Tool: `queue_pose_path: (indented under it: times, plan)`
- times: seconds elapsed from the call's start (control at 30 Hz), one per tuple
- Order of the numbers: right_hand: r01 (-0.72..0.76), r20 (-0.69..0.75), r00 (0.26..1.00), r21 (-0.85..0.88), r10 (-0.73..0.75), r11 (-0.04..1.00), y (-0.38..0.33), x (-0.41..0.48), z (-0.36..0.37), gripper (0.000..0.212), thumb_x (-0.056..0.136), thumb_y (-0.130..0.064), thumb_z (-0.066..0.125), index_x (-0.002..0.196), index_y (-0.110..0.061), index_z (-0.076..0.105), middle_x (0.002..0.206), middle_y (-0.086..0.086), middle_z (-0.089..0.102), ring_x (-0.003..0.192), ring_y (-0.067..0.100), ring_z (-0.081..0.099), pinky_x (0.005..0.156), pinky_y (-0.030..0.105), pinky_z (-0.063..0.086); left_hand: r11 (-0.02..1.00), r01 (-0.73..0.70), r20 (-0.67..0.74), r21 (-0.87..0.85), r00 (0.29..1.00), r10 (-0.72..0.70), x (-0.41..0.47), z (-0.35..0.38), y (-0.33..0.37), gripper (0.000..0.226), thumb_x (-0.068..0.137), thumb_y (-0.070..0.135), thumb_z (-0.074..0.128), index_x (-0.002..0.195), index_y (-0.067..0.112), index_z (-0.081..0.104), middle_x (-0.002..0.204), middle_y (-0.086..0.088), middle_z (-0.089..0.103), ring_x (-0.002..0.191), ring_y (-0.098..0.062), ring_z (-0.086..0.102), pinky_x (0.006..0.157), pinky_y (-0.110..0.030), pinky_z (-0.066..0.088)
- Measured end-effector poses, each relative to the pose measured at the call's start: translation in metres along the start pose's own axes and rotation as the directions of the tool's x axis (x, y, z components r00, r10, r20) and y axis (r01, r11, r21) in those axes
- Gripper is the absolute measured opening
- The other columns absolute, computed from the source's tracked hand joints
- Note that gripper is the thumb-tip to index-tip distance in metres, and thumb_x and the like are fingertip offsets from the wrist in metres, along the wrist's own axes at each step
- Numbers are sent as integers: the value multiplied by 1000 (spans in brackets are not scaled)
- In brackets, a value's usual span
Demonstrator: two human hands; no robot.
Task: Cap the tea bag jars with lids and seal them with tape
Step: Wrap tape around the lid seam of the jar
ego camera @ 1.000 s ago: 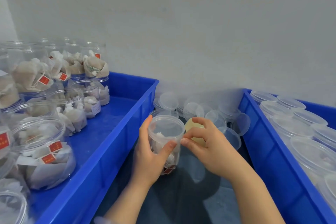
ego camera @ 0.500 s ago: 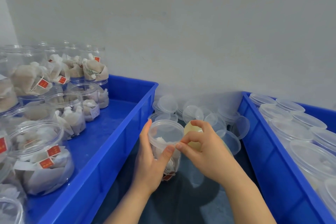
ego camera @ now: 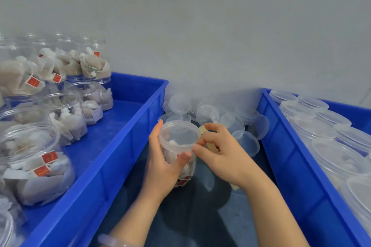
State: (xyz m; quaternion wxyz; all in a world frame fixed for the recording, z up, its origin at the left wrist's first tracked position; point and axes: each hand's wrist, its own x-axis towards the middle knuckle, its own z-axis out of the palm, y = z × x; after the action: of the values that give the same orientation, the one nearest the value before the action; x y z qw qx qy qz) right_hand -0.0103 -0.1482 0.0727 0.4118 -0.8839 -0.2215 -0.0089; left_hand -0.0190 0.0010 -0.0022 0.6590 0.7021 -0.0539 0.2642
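A packing workstation: blue crates (ego camera: 124, 146) of tea-bag jars (ego camera: 36, 158).

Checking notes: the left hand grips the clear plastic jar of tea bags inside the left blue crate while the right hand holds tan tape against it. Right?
No: in the head view the left hand grips the clear plastic jar of tea bags outside the left blue plastic crate, in the gap beside it. The right hand does hold tan tape against it.
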Motion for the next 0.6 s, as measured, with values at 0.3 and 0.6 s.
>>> queue_pose_path:
  times: [0.3, 0.6]
  plan:
    - [30, 48, 998, -31, -29, 999, -2, -4, -4, 9, 85, -35, 67, 77, -38, 66, 147, -15, 20, 129, -5, 26, 98, 18, 24, 1000, 3, -7, 3, 1000, -3, 1, 0, 0, 96, 50, 89, 60, 130, 50, 24, 149, 2, 37, 135, -12, 40, 109, -45, 38]
    - [-36, -9, 999, -38, 36, 999, -9, -1, 2, 6, 85, -31, 68, 78, -32, 69, 149, -9, 23, 130, 0, 31, 93, 18, 26, 1000, -8, -13, 11, 1000, 8, 0, 2, 2, 101, 44, 85, 69, 128, 48, 27, 141, 8, 42, 131, -6, 44, 108, -36, 40]
